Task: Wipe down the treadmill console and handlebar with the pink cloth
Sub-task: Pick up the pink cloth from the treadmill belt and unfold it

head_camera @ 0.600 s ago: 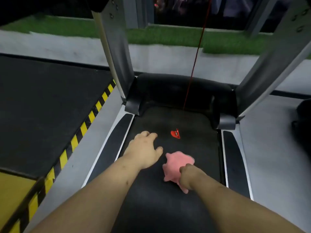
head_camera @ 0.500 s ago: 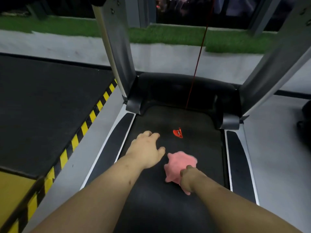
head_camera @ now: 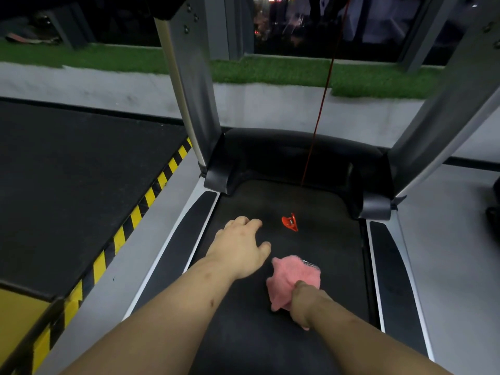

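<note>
- Where the right hand point(head_camera: 304, 301) curls round it, the cloth point(head_camera: 293, 277) is pink, fluffy and bunched into a crumpled lump, with a small pale tag at its far edge. It sits low over the belt point(head_camera: 270, 342), right of middle; whether it touches the belt I cannot tell.
- Left hand point(head_camera: 239, 250) is palm down with fingers loosely spread, holding nothing, just beside the cloth on its left.
- Count: one cloth, two hands, one red clip point(head_camera: 290, 222), one red cord point(head_camera: 322, 104), two grey uprights point(head_camera: 194, 90), two dark side rails point(head_camera: 186, 239).
- Clip lies on the belt beyond both hands, apart from them. The cord hangs down toward the belt's far end.
- Belt runs between the rails up to the black cover point(head_camera: 292, 155), and the uprights rise at its far corners. Dark belt shows between hands and cover.
- Yellow-black striping point(head_camera: 135, 215) edges the floor mat on the left.
</note>
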`<state>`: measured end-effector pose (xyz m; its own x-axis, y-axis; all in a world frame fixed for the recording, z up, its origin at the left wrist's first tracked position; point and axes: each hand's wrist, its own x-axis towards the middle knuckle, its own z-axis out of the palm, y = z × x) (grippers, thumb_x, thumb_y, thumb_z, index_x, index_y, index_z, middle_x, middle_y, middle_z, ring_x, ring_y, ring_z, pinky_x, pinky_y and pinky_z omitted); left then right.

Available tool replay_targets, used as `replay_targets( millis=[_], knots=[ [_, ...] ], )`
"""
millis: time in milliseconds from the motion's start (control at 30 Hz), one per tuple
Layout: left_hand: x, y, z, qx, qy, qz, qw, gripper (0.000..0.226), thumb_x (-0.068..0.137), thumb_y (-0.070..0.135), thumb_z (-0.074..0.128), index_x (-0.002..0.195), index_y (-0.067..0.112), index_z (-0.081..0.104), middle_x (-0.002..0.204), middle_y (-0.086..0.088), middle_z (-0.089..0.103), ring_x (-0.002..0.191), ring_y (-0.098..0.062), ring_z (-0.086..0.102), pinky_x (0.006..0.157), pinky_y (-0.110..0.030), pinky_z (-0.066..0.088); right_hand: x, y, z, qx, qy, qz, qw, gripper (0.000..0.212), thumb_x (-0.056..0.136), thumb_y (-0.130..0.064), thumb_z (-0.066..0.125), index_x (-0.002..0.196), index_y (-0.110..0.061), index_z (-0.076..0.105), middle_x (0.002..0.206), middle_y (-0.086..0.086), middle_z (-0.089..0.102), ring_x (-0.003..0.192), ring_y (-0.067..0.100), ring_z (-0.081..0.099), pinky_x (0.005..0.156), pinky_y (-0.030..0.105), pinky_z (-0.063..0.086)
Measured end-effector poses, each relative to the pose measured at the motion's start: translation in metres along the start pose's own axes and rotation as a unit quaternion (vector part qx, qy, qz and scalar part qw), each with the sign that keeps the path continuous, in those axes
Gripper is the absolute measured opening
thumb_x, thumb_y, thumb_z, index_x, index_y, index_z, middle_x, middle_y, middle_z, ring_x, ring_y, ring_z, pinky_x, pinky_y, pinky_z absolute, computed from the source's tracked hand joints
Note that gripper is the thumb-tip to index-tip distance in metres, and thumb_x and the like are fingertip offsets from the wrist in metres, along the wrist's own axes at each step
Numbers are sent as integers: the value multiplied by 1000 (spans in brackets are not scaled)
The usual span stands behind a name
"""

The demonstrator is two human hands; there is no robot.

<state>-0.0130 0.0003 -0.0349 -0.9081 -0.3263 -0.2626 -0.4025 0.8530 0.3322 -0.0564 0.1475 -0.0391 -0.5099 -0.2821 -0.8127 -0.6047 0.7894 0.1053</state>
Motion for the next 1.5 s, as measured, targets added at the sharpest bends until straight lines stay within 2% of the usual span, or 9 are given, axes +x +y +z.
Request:
replay_targets(
  millis=[100,233,333,433,533,700,833,1167,1500],
  knots=[
    [0,2,-1,-4,1,3,1000,60,98,52,51,152,27,40,152,-1,41,139,-24,37,113,-42,37,33,1,16,9,-45,8,999,62,91,-24,74,145,-18,44,138,5,57,126,28,59,106,42,50],
    [-2,7,-4,-1,5,5,1000,59,99,50,51,152,27,38,153,-1,40,140,-24,37,113,-42,37,94,7,31,50,20,3,999,106,29,-36,98,118,-26,42,70,-8,74,65,24,74,65,50,61],
    [-4,10,-7,2,8,7,1000,58,101,48,50,153,27,38,153,-1,39,141,-24,36,114,-41,36,110,7,33,131,-13,-28,991,85,50,-45,88,111,-22,33,70,-10,76,78,14,73,74,37,61],
    [-6,13,-11,9,19,14,1000,56,102,47,49,153,27,38,152,-1,40,140,-23,37,114,-40,36,65,19,30,313,76,-42,946,14,91,-29,65,87,-22,54,72,-7,69,70,7,68,64,19,57],
    [-8,17,-17,10,29,23,999,55,102,45,49,153,27,39,151,0,41,139,-22,38,113,-41,37,44,28,29,389,181,-57,902,40,104,-17,47,65,-24,46,64,-10,49,49,0,48,47,8,39],
    [-10,28,-33,5,61,43,997,49,102,42,49,149,28,44,147,2,46,136,-20,41,113,-37,36,10,31,-8,409,252,-93,872,36,100,-15,52,67,-30,51,64,-9,51,60,0,56,57,8,40],
    [-18,42,-66,12,84,55,995,44,102,38,48,145,28,48,142,3,50,131,-19,46,110,-36,36,-33,42,-48,409,292,-127,855,6,89,-11,66,90,-17,67,82,-6,61,75,-7,62,66,9,46],
    [-71,120,-247,-32,170,103,980,35,103,28,45,136,26,57,129,4,58,116,-17,56,99,-33,45,-213,65,-177,368,394,-200,818,25,92,-18,56,75,-36,59,94,-12,52,87,4,55,78,20,41],
    [-141,196,-457,-77,234,115,962,26,98,24,45,116,29,62,114,8,63,106,-15,60,92,-36,48,-427,98,-314,331,480,-286,760,21,88,-7,52,80,-26,58,90,-11,50,89,1,47,84,23,37]
  ],
)
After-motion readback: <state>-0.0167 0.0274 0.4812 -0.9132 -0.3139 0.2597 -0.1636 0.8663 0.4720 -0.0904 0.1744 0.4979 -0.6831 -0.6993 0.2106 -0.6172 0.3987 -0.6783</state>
